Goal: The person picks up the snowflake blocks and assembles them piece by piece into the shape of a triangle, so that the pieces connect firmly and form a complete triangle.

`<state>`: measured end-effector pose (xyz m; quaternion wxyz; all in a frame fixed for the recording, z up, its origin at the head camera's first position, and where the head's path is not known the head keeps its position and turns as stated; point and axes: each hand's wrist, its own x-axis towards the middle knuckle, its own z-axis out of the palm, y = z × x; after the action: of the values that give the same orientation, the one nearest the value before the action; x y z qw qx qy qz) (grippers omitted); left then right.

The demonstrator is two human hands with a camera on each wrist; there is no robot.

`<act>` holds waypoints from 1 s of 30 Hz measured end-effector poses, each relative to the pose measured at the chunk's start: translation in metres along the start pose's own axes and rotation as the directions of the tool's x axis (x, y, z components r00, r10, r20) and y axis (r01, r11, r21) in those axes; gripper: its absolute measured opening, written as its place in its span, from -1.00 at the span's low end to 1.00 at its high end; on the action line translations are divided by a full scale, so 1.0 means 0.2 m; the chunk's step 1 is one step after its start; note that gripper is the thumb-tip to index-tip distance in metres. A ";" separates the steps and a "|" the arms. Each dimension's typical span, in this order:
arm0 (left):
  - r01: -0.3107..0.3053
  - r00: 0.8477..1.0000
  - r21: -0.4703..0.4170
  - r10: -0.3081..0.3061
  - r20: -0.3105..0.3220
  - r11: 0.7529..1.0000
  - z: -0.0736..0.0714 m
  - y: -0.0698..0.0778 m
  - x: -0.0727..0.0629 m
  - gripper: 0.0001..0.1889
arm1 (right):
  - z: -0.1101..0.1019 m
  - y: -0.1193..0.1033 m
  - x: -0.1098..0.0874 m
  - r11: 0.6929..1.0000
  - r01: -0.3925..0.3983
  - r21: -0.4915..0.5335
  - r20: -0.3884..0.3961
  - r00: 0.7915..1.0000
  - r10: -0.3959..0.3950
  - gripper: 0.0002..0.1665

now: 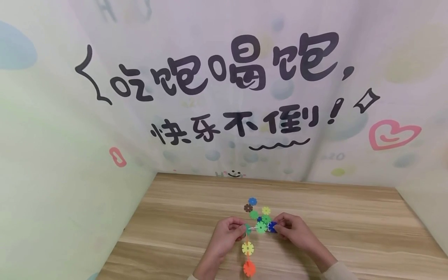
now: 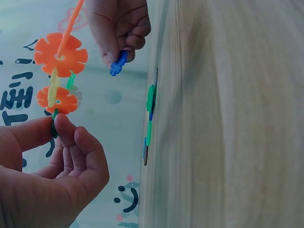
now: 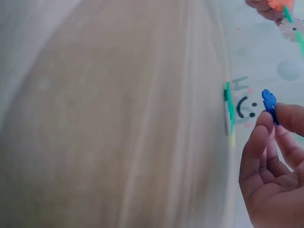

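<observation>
My left hand (image 1: 224,236) pinches a dark green snowflake disc (image 2: 55,124) between thumb and fingertips. That disc belongs to a joined piece of notched plastic discs: a yellow disc (image 1: 247,249) and an orange disc (image 1: 249,269) extend toward me, and a light green disc (image 1: 261,227) lies to the right. My right hand (image 1: 297,232) pinches a single dark blue disc (image 3: 269,105) by its edge. In the left wrist view, a gap separates this blue disc from the joined piece. Both hands are raised above the table.
Several loose discs lie on the wooden table (image 1: 175,217) beyond the hands, among them a yellow disc (image 1: 266,210), a brown disc (image 1: 248,208) and a blue disc (image 1: 252,201). A printed curtain (image 1: 217,155) hangs along the table's back edge.
</observation>
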<state>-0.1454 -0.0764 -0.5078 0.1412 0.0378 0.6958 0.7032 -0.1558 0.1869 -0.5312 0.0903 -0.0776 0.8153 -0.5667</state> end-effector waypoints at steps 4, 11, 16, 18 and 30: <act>-0.001 1.000 0.000 0.001 0.001 1.000 0.00 0.00 0.00 -0.79 | -0.01 -0.03 -0.02 1.000 0.015 0.025 -0.012 1.000 -0.014 -0.84; -0.002 1.000 -0.015 0.003 0.005 1.000 0.00 0.01 0.00 -0.79 | -0.02 -0.07 -0.04 0.998 0.032 0.051 -0.014 0.999 -0.032 -0.87; 0.002 1.000 -0.020 -0.002 0.012 1.000 0.00 0.02 -0.01 -0.80 | -0.01 -0.10 -0.05 0.999 0.036 0.031 -0.008 0.999 -0.035 -0.89; 0.001 1.000 -0.023 -0.001 0.014 1.000 0.00 0.02 -0.01 -0.80 | -0.01 -0.11 -0.05 0.999 0.034 0.022 -0.004 0.999 -0.034 -0.90; 0.003 1.000 -0.025 -0.003 0.008 1.000 0.00 0.02 -0.02 -0.78 | 0.01 -0.15 -0.07 0.995 0.095 -0.005 0.019 0.995 -0.095 -0.90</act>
<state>-0.1426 -0.0767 -0.5029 0.1453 0.0378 0.6867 0.7113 -0.1404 0.1784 -0.5022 0.0709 -0.1220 0.8114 -0.5672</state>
